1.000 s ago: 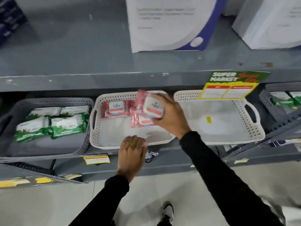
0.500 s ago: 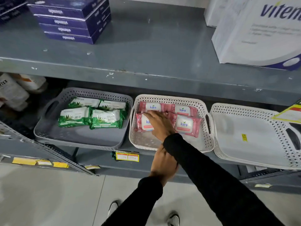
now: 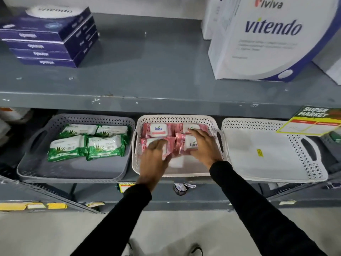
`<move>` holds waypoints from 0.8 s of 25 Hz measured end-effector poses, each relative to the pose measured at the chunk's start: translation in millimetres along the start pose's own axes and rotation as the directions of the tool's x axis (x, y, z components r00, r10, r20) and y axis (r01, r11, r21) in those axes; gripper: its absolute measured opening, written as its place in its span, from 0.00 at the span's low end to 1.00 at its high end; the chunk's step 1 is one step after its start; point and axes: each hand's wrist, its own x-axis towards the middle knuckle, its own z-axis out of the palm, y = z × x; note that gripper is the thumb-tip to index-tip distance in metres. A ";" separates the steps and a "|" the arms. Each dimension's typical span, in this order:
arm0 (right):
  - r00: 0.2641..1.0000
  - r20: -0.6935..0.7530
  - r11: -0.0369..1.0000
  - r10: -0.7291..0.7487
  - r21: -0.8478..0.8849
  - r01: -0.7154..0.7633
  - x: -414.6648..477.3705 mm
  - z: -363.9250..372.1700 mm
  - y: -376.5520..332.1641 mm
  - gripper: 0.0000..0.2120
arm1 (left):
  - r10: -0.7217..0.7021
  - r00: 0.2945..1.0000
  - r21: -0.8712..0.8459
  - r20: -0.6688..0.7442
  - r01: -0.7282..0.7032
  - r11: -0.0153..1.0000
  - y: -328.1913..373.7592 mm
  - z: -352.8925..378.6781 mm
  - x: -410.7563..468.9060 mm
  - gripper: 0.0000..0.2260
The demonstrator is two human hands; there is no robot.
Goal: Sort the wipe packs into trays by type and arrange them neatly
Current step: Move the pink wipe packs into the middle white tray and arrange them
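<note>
Several pink wipe packs (image 3: 158,129) lie in two rows in the middle white tray (image 3: 184,172) on the lower shelf. My left hand (image 3: 154,159) rests on the front left pink pack. My right hand (image 3: 203,146) lies flat over the front right pink pack (image 3: 190,145), fingers spread and reaching the back right one. Neither hand lifts a pack. Several green wipe packs (image 3: 105,146) lie in two rows in the grey tray (image 3: 73,174) to the left. A second white tray (image 3: 267,163) on the right holds nothing but a small yellow sticker.
The upper shelf (image 3: 147,97) overhangs the trays. It carries a stack of dark blue boxes (image 3: 49,39) at left and a large white Vitendo box (image 3: 267,37) at right. A supermarket price sign (image 3: 311,121) hangs over the right tray. Grey floor lies below.
The camera view has swung left and up. My right hand set its pink pack down in the white tray. My left hand rose from the shelf edge into the tray onto a front pack.
</note>
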 end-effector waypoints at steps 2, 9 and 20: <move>0.997 0.076 0.992 0.010 -0.124 0.000 -6.6 7.3 10.3 0.49 | -0.066 0.988 0.122 0.139 0.049 0.991 -17.1 -0.2 18.1 0.32; 0.996 0.085 0.976 -0.028 -0.211 0.046 -1.7 8.5 21.4 0.43 | -0.003 0.966 0.287 0.260 -0.075 0.955 -42.4 7.9 27.0 0.39; 0.984 0.172 0.988 -0.056 -0.136 0.079 -5.9 16.6 27.5 0.34 | -0.010 0.964 0.219 0.265 -0.050 0.974 -46.9 8.4 38.2 0.24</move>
